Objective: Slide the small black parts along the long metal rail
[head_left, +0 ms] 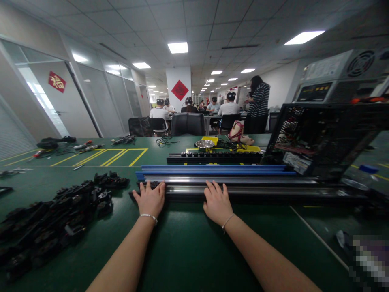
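Long metal rails (258, 190) with dark edges lie crosswise on the green table (188, 251). Behind them runs a blue rail (212, 170). My left hand (151, 199) rests on the left end of the nearest rail, fingers spread, beside small black parts partly hidden by the fingers. Farther right, my right hand (218, 202) lies on the front rail with its fingers apart. Neither hand is wrapped round anything. A black strip (212, 158) bearing a row of small parts sits beyond the blue rail.
Black parts (60, 219) are piled at the left. An open computer case (319, 138) stands at the right. A metal dish (204, 144), yellow trays (249, 149) and cables lie at the back. Tools (88, 147) are at the back left. Several people sit beyond; one person (259, 101) stands.
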